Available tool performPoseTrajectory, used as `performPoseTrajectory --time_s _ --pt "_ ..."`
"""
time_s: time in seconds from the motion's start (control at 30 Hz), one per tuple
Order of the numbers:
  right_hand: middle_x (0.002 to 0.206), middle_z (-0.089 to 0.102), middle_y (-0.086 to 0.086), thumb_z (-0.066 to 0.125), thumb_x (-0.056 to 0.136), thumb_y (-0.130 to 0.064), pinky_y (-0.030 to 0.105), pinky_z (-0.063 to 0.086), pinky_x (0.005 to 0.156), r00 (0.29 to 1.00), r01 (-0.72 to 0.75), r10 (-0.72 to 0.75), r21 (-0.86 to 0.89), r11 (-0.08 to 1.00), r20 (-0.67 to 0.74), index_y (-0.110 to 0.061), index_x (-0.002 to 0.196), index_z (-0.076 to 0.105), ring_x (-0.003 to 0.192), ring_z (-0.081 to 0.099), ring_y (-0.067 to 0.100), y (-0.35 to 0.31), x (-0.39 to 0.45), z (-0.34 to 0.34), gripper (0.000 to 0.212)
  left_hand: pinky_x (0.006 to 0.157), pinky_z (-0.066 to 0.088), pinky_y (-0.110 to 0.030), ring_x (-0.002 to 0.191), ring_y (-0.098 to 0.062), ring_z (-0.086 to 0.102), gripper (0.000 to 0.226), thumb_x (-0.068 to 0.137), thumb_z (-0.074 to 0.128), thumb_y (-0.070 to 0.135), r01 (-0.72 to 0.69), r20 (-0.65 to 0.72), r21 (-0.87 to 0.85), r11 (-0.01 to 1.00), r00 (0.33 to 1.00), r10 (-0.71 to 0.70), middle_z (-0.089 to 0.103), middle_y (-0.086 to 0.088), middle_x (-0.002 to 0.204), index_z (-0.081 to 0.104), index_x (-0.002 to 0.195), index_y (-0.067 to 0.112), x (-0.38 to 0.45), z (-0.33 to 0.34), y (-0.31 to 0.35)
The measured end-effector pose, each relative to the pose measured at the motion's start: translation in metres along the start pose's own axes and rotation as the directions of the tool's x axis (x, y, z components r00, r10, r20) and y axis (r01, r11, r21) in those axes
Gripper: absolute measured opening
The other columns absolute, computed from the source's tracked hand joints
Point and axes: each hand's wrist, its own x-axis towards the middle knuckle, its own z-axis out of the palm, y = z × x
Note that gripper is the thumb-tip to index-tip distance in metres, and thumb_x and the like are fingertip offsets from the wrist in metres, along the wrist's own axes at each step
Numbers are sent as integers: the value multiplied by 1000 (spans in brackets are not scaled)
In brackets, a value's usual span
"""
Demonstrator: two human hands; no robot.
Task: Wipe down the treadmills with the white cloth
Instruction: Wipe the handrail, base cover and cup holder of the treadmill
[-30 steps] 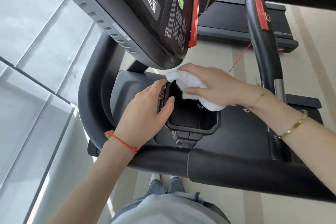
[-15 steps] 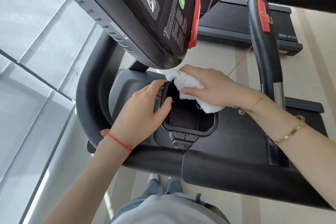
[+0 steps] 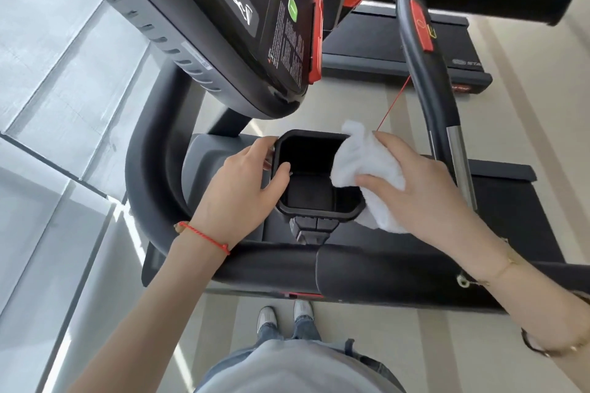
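your right hand [image 3: 424, 191] pinches the white cloth [image 3: 367, 169] against the right rim of the cup holder [image 3: 314, 198]; your left hand [image 3: 245, 185] grips the opposite rim. you're mid-wipe here, and the console [image 3: 223, 25], handrails and second treadmill [image 3: 392, 45] look still to do.

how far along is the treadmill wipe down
Nothing shows as finished. In hand: the right hand presses the white cloth on the cup holder rim while the left hand grips its other side. Left: console, handrails, second treadmill.
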Motion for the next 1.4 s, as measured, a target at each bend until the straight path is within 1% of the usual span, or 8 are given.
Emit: performPoseTrajectory --time_s 0.17,0.3,0.37,0.47,0.57,0.83,1.1,1.4 --pt "117 46 -44 51 88 -60 -3 34 82 963 192 -182 -34 981 197 -60 133 34 106 48 -18 -21 -33 -20 48 87 46 -25 102 -13 63 46 98 39 43 -9 -46 -48 999 999 7 67 8 102 53 134 19 -3 -6 3" --pt "129 43 -30 49 90 -58 10 26 85 878 324 -220 -190 927 424 -42 138 36 121 31 -12 -28 -29 6 52 91 47 -24 98 -7 63 35 101 44 33 -4 -103 -104 995 995 -7 66 15 97 57 132 21 -10 -18 0" --pt "116 56 -9 45 92 -57 20 24 83 881 362 -208 -324 874 425 -25 130 44 118 35 10 -37 -17 27 49 95 50 -29 99 -5 63 34 100 47 29 -12 -101 -112 994 995 1 66 15 103 57 131 20 -15 -22 -1" --pt "71 44 -12 40 96 -56 33 31 68 885 369 -178 -416 831 431 -18 94 40 76 49 16 -52 -2 49 38 93 50 -29 98 -3 62 33 100 48 26 -16 -103 -99 995 995 5 62 17 102 57 131 20 -23 -23 -2" --pt "68 42 -13 39 96 -57 34 32 62 884 374 -182 -418 828 431 -21 88 36 65 47 12 -49 -2 49 37 91 51 -30 99 -6 62 33 100 48 26 -8 -98 -83 997 995 0 67 11 108 57 131 20 -29 -21 -3" --pt "98 62 1 50 95 -45 32 40 90 761 592 -354 -359 722 544 -12 119 61 99 51 22 -17 -3 -3 43 92 50 -33 100 -5 62 32 99 48 28 -8 -96 -62 998 995 2 67 12 107 57 129 23 -32 -22 -3" --pt "58 38 -13 35 90 -66 34 27 58 862 470 -273 -471 747 427 -25 82 37 56 42 13 -40 9 51 42 91 52 -31 103 -7 62 34 99 48 28 -14 -81 -34 999 997 11 68 9 110 56 132 24 -33 -21 -1" --pt "81 61 0 41 95 -56 28 35 104 779 609 -434 -380 696 453 -13 103 65 83 55 23 -4 2 10 50 92 52 -34 101 -5 63 35 97 46 33 18 -107 -39 999 994 -22 68 12 108 57 129 25 -32 -22 -1"
